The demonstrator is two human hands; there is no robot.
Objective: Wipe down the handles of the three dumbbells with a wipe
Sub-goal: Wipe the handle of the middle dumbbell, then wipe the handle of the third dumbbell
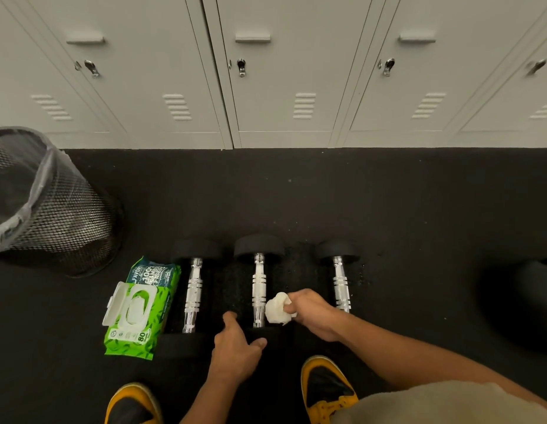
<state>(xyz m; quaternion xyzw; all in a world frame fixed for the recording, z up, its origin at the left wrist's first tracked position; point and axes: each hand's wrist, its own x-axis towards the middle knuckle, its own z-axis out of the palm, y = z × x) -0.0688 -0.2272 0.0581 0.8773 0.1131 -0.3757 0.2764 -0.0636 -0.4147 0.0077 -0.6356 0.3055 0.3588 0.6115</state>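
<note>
Three black dumbbells with chrome handles lie side by side on the dark floor: the left dumbbell (192, 293), the middle dumbbell (259, 286) and the right dumbbell (340, 281). My right hand (312, 313) grips a crumpled white wipe (277, 309) just to the right of the middle handle's near end. My left hand (235, 350) rests with relaxed fingers on the near head of the middle dumbbell, holding nothing.
A green pack of wipes (140, 307) with its lid flipped open lies left of the dumbbells. A black mesh bin (48, 203) with a plastic liner stands at the far left. Grey lockers (284, 75) line the back. My yellow-and-black shoes (327, 390) are at the bottom.
</note>
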